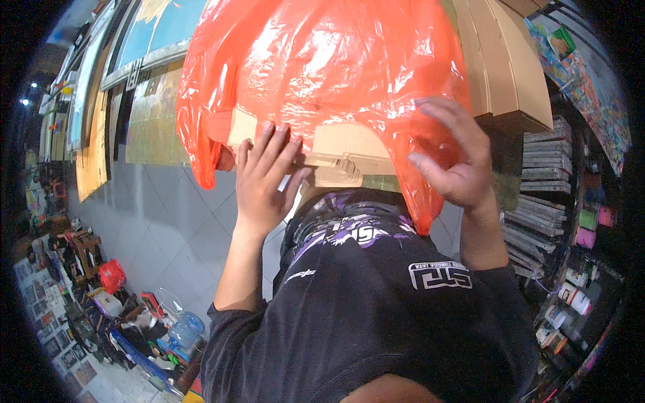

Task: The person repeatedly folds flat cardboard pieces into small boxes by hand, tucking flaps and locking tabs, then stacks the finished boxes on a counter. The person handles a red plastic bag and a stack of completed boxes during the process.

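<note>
Bagging a stack of cut cardboard pieces (346,142) looks to be the work in hand, and I judge it is at the stage of settling the plastic over them. The red plastic bag (322,64) lies over most of the stack in front of me, its mouth facing my body, and the near ends of the cardboard show bare in the opening. My left hand (263,176) rests at the near edge, fingers a little spread over the plastic and cardboard, thumb held away from them. My right hand (463,156) is at the right side of the bag, fingers curved and thumb apart, beside the right handle (420,205); I cannot tell how firmly it touches the film. The left handle (203,164) hangs loose, well apart from the right one. Larger brown cardboard (500,60) stands just beyond the bag's right side.

I think the next move calls for drawing the mouth evenly past the exposed ends, steadying the layers with one hand so that they neither fan out nor catch the thin plastic.
</note>
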### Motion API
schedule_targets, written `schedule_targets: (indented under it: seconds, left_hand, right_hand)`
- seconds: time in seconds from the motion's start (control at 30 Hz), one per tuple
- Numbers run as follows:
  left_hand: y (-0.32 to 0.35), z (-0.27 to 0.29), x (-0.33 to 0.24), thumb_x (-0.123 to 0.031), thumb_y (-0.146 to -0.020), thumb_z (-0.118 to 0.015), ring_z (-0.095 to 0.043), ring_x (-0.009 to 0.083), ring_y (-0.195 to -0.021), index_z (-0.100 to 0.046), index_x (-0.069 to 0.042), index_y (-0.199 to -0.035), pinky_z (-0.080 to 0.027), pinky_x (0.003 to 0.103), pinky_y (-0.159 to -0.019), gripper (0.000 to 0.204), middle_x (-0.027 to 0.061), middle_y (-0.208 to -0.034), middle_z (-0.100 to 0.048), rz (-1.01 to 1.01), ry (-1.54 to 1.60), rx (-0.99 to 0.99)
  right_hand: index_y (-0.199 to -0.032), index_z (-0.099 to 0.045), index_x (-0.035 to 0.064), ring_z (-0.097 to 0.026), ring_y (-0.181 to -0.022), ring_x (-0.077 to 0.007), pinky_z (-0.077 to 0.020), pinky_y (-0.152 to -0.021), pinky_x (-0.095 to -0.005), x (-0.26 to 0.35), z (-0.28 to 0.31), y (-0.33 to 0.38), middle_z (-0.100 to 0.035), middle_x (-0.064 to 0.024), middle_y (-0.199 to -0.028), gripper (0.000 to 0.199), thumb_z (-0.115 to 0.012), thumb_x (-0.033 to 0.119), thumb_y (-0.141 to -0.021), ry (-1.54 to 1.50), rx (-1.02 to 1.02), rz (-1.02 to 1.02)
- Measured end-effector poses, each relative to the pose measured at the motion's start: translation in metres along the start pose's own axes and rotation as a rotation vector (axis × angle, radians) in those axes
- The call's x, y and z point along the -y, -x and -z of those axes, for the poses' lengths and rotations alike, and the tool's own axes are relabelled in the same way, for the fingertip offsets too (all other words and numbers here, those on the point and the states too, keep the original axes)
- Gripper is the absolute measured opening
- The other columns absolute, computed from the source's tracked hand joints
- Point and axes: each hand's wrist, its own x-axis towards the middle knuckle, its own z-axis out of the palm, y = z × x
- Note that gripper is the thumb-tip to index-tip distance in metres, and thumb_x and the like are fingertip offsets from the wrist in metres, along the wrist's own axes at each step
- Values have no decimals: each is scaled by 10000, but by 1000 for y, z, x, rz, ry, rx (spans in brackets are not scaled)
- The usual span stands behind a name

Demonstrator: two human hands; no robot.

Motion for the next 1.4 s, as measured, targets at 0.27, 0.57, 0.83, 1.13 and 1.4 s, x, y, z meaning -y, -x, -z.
schedule_targets:
  seconds: [0.27, 0.57, 0.83, 1.13, 1.4]
  left_hand:
    - [15, -6, 25, -181, -793, -694, -535, 277, -1128, -546, 2, -1188, -406, 370, -932, 460, 174, -1218, -557, 301, 96, -301]
    - [16, 1, 11, -120, -897, -571, -557, 198, -1075, -507, 54, -1224, -420, 296, -928, 376, 152, -1162, -591, 585, 723, -486]
    - [15, 30, 29, -74, -901, -551, -553, 172, -1071, -513, 63, -1213, -424, 283, -936, 343, 135, -1133, -599, 595, 1037, -371]
    - [8, 61, 38, -157, -914, -455, -434, 303, -1244, -413, 90, -1259, -309, 393, -1054, 427, 225, -1288, -467, 454, 1832, -132]
    - [60, 34, 85, -158, -775, -669, -520, 286, -1118, -549, -28, -1171, -374, 405, -965, 433, 159, -1150, -579, 63, 455, -628]
  right_hand:
    - [-951, -686, 161, -387, -1241, -278, -192, -1007, -573, 12, -2, 27, -468, -98, -1315, 267, -660, 141, -686, 446, 315, 82]
    - [-999, -635, 31, -502, -1142, -306, -394, -945, -378, 44, -3, 39, -478, -181, -1270, 296, -650, 8, -704, -37, 69, -39]
    - [-1184, -522, 13, -476, -1158, -362, -425, -947, -396, 72, -69, 51, -439, -216, -1276, 491, -671, 48, -718, 281, -175, -150]
    - [-1032, -626, 141, -551, -1010, -235, -320, -924, -486, 83, -122, 16, -550, -52, -1188, 303, -664, 181, -734, 863, -472, 30]
    - [-877, -672, 183, -588, -882, -140, -329, -897, -446, 64, -134, 5, -664, 49, -918, 166, -652, 137, -718, 996, -535, 116]
